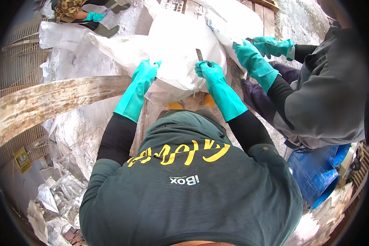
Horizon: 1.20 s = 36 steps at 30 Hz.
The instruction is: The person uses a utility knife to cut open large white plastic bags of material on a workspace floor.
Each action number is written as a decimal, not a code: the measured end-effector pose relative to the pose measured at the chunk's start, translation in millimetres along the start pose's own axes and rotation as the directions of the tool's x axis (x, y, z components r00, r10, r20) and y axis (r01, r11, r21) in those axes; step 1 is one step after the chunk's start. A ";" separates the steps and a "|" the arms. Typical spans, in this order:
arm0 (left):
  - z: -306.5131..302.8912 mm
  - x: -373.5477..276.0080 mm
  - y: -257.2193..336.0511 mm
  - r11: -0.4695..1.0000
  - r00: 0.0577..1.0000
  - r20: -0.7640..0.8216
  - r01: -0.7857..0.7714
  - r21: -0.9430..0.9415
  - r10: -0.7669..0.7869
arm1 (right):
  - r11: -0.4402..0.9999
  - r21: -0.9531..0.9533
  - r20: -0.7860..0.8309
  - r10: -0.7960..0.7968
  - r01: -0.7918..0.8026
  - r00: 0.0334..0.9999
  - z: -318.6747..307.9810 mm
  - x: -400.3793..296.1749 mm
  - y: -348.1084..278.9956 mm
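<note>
A large white plastic sack [184, 46], bulging and brightly lit, lies in front of me. At its lower left side, my left hand [147, 72], in a long green rubber glove, grips the edge of the sack. My right hand [209, 70], gloved the same way, is closed around a tool whose flat, dark metal blade [199, 54] points up over the sack; the handle is hidden in my fist. The underside of the sack is out of sight.
A co-worker in green gloves [253, 58] stands close at right, holding another white sack [240, 18]. Another person with a gloved hand [93, 16] is at upper left. A weathered wooden post [58, 95] runs across the left. Blue plastic barrels [313, 175] lie lower right.
</note>
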<state>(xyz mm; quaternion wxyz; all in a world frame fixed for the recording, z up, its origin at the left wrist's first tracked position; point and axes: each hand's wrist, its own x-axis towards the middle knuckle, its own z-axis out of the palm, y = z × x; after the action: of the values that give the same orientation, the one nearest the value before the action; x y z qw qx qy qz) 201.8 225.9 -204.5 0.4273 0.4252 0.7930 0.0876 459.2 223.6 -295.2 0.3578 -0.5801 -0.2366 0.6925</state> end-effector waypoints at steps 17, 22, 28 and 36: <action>10.1 -26.4 -30.0 0.968 1.000 0.001 0.028 0.249 -0.029 | 0.982 -0.190 0.002 -0.020 0.020 1.000 24.8 -12.8 74.9; 4.9 -30.4 -44.3 0.989 0.998 0.053 0.038 0.146 -0.046 | 0.857 -0.515 -0.011 -0.037 0.026 0.999 27.6 -2.4 27.5; 2.3 -29.2 -31.3 0.977 0.994 0.106 -0.016 0.213 -0.007 | 0.573 -0.809 0.087 -0.097 0.127 0.992 30.7 20.5 21.7; 6.0 -8.3 -13.7 0.998 0.994 0.105 -0.010 0.061 0.003 | 0.710 -0.700 0.063 -0.036 0.070 0.997 9.9 58.8 42.4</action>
<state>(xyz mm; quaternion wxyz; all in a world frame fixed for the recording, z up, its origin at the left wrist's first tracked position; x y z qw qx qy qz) 200.3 209.8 -210.1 0.4547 0.4448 0.7704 0.0420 436.1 242.9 -361.8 0.1252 -0.6497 -0.5063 0.5531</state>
